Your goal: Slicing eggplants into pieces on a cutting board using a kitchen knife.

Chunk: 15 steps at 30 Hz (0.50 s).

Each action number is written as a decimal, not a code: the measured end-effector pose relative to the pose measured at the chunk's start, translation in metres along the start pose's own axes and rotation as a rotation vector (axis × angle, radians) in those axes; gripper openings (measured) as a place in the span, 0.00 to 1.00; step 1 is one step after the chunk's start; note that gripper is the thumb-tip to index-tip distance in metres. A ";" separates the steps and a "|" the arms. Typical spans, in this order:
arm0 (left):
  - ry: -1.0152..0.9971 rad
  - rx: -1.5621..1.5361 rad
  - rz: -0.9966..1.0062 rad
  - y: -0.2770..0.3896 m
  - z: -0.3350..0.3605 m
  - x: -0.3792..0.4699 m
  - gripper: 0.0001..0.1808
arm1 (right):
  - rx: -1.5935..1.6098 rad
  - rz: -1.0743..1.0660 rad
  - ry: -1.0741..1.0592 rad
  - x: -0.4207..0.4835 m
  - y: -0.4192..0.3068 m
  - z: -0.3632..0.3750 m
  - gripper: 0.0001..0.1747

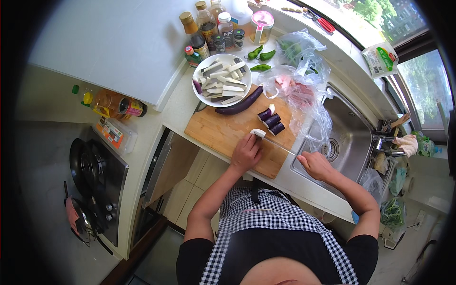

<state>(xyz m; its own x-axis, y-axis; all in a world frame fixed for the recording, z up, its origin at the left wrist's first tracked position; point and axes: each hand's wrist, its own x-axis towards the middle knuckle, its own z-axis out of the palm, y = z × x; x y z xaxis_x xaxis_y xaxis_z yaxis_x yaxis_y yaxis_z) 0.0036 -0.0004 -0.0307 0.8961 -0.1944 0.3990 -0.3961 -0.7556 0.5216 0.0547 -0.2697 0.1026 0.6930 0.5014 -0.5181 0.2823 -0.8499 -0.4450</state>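
On the wooden cutting board [217, 126], my left hand [246, 153] holds a short piece of eggplant [258, 133] by its near side, its white flesh showing. My right hand [315, 165] grips a knife at the board's right side. The thin knife blade [279, 145], seen nearly edge-on, reaches left to the piece; whether it has entered the flesh I cannot tell. Several cut eggplant chunks [273, 124] lie just beyond. Farther back, a long purple eggplant [240, 105] rests along a white bowl [221, 56] filled with eggplant strips [221, 80].
A plastic bag of raw meat [301, 93] overlaps the board's right edge, beside the steel sink [351, 124]. Green peppers [260, 67] and seasoning bottles [205, 26] stand behind the bowl. At left, a cabinet door [172, 167] hangs open below the counter, near a stove with a black pan [83, 164].
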 end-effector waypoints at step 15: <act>0.002 -0.031 -0.026 -0.001 0.001 -0.003 0.25 | 0.084 -0.005 -0.018 -0.001 -0.007 0.004 0.31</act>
<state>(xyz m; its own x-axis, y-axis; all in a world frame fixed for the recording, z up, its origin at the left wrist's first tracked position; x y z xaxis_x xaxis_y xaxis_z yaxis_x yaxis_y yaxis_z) 0.0013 -0.0003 -0.0334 0.9058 -0.1738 0.3865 -0.3789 -0.7407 0.5548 0.0495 -0.2639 0.1030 0.6796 0.5087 -0.5286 0.2284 -0.8314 -0.5065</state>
